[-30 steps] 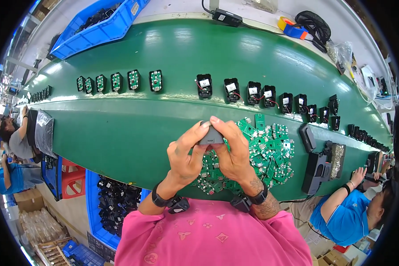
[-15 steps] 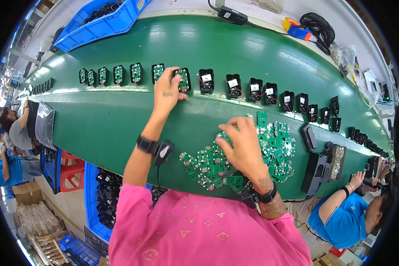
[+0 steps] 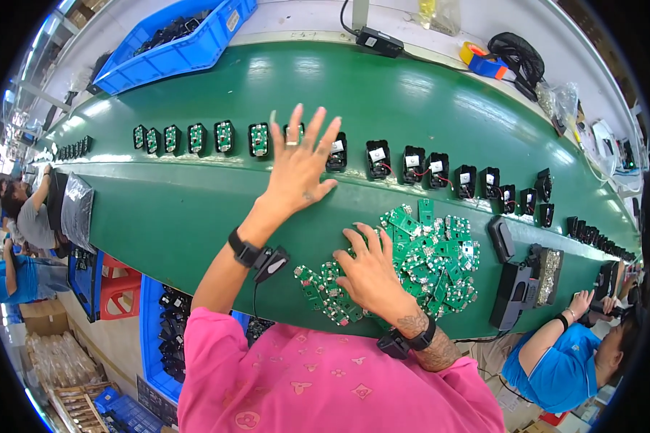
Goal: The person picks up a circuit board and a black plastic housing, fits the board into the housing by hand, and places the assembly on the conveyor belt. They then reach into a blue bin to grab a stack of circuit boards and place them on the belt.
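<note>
My left hand is open, its fingers spread above the row of black plastic housings. Beneath the fingers sits a housing, mostly hidden. Just right of the hand is another housing with a white piece inside and no green board showing. To the left, housings hold green circuit boards. My right hand rests at the left part of a loose pile of green circuit boards. Its fingers are bent and apart, with no board visibly gripped.
More black housings with white pieces and red wires run off to the right. A black device stands right of the pile. At the back left is a blue crate of black parts. A co-worker in blue sits at the right.
My left hand has let go of the housing with the circuit board and spread its fingers, moving right. My right hand has moved down and left onto the board pile.
</note>
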The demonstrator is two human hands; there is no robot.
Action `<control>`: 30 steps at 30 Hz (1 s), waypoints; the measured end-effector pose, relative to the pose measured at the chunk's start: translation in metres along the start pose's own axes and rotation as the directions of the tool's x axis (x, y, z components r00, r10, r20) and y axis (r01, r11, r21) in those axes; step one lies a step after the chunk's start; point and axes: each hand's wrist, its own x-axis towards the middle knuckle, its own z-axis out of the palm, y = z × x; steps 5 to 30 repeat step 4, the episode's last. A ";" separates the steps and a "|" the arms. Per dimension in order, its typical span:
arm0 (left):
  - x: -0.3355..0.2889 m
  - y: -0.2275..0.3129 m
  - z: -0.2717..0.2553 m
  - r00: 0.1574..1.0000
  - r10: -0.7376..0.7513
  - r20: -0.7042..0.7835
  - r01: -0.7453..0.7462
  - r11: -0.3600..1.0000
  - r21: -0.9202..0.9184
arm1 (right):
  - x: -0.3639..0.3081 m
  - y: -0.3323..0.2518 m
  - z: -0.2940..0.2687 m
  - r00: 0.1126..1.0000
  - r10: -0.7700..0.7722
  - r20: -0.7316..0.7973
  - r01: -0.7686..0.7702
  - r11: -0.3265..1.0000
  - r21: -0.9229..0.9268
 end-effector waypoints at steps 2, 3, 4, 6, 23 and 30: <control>0.008 -0.012 0.018 0.993 -0.015 0.118 0.018 1.000 -0.024 | 0.000 0.000 0.000 0.999 0.009 0.050 -0.010 1.000 0.013; 0.014 -0.016 0.022 0.956 -0.032 0.291 0.039 0.999 -0.016 | 0.000 0.001 -0.001 0.998 0.012 0.059 -0.014 0.999 0.033; 0.022 -0.020 0.025 0.890 -0.042 0.454 0.051 0.999 -0.007 | 0.002 0.002 -0.003 0.998 0.021 0.066 -0.024 0.998 0.053; 0.022 -0.020 0.025 0.890 -0.042 0.454 0.051 0.999 -0.007 | 0.002 0.002 -0.003 0.998 0.021 0.066 -0.024 0.998 0.053; 0.022 -0.020 0.025 0.890 -0.042 0.454 0.051 0.999 -0.007 | 0.002 0.002 -0.003 0.998 0.021 0.066 -0.024 0.998 0.053; 0.022 -0.020 0.025 0.890 -0.042 0.454 0.051 0.999 -0.007 | 0.002 0.002 -0.003 0.998 0.021 0.066 -0.024 0.998 0.053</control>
